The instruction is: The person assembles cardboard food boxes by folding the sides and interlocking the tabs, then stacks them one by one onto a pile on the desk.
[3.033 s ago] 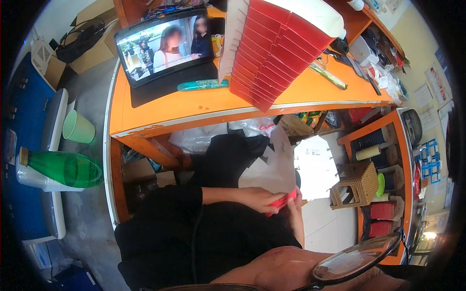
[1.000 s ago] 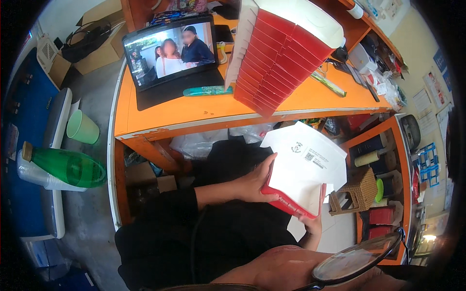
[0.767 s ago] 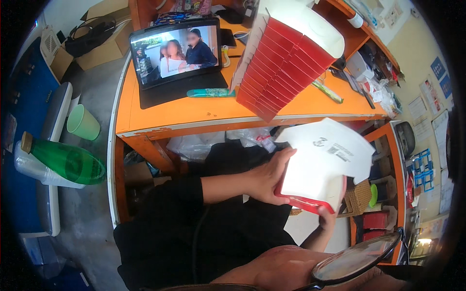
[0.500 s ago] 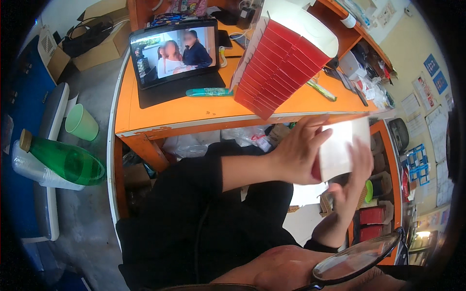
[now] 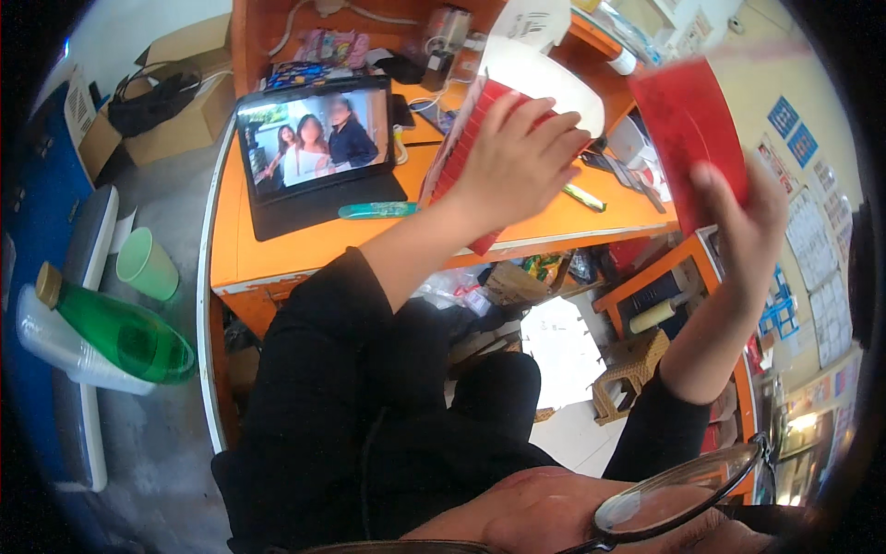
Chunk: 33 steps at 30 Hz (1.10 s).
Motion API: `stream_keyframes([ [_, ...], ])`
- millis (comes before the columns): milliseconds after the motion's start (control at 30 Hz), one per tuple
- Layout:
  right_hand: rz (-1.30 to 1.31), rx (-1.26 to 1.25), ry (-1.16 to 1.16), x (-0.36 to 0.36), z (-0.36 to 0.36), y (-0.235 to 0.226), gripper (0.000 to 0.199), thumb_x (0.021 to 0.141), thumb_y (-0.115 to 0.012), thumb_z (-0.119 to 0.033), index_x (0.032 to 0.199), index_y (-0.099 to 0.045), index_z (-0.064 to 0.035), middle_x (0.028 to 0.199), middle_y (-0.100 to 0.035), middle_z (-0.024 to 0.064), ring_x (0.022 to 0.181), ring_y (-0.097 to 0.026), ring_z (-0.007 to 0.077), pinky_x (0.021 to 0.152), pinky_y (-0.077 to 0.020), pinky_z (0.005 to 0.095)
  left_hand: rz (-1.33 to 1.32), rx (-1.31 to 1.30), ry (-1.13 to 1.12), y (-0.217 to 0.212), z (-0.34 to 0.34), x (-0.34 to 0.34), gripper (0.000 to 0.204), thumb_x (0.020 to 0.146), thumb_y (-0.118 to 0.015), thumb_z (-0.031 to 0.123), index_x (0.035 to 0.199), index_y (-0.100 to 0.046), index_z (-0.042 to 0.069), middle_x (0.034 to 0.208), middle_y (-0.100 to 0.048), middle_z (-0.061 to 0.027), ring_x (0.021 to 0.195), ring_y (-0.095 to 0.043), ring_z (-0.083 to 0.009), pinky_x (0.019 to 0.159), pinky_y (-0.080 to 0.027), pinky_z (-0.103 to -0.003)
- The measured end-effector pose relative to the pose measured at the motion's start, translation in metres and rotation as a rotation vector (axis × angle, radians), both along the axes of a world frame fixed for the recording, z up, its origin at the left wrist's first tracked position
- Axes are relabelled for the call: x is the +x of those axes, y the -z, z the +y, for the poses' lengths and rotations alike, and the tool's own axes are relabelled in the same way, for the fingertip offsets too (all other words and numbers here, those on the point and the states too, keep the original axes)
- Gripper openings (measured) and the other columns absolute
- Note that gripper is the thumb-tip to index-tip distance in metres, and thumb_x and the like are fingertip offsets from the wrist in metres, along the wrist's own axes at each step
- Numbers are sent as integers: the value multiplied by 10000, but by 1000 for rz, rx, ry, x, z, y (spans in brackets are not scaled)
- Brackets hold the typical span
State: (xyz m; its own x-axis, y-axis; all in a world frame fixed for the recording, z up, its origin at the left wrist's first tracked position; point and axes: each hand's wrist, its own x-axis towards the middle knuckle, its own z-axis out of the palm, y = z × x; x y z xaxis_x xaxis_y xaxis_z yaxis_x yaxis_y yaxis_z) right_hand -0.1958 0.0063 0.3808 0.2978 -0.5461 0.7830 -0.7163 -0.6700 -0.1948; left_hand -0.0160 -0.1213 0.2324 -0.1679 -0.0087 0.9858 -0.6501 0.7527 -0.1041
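Note:
A tall stack of nested red paper cartons (image 5: 448, 152) with white insides leans on the orange table (image 5: 305, 251). Across the stack's front lies my left hand (image 5: 517, 157), its fingers stretched out and slightly apart; the thumb is hard to make out. To the right, my right hand (image 5: 755, 217) holds up a single red carton (image 5: 688, 138) in the air, thumb on its near face. That carton is apart from the stack, and its upper edge is blurred.
A tablet (image 5: 314, 143) playing a video stands on the table, with a teal pen-like item (image 5: 378, 210) before it. At left are a green bottle (image 5: 125, 331) and a pale green cup (image 5: 148, 265). Below lies a white sheet (image 5: 558, 351) beside a brown cardboard piece (image 5: 630, 377).
My hands have parted. The left has moved up and left from the single carton onto the stack; the right has raised that carton up and right, turning its red side into view.

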Motion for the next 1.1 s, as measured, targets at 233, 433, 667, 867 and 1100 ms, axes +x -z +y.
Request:
stream_keyframes([
  [233, -68, 374, -391, 22, -99, -33, 343, 873, -702, -276, 1011, -678, 37, 794, -655, 24, 679, -574, 53, 589, -461, 214, 14, -21, -102, -23, -4, 17, 299, 793, -715, 275, 1015, -635, 91, 1015, -620, -62, 969, -545, -265, 930, -402, -420],
  [433, 245, 279, -214, 54, -134, -19, 405, 842, -749, -312, 1064, -695, 23, 801, -695, 78, 712, -636, 100, 647, -529, 273, 36, 68, -108, -24, 2, 15, 296, 777, -741, 298, 927, -640, 63, 920, -605, -75, 897, -543, -271, 836, -418, -401],
  [667, 334, 495, -165, 53, -142, -5, 317, 848, -734, -228, 1029, -702, 29, 757, -697, 101, 641, -638, 122, 627, -531, 291, 65, 84, -49, -24, 4, 19, 218, 799, -723, 265, 863, -640, 73, 883, -592, -54, 869, -540, -240, 826, -406, -398],
  [867, 264, 344, -112, 63, -139, 22, 271, 868, -671, -210, 968, -704, 39, 647, -650, 159, 590, -638, 172, 575, -502, 307, 120, 30, 59, -16, -10, 14, 157, 769, -734, 227, 795, -640, 103, 856, -585, -17, 866, -525, -236, 861, -363, -419],
  [1100, 298, 363, -51, 59, -128, 36, 746, 962, -341, -638, 835, -705, 1, 645, -648, 146, 658, -668, 274, 650, -513, 376, 152, -2, 69, -14, -16, 9, 57, 753, -687, 119, 791, -649, 101, 850, -606, -2, 856, -536, -244, 825, -368, -416],
])
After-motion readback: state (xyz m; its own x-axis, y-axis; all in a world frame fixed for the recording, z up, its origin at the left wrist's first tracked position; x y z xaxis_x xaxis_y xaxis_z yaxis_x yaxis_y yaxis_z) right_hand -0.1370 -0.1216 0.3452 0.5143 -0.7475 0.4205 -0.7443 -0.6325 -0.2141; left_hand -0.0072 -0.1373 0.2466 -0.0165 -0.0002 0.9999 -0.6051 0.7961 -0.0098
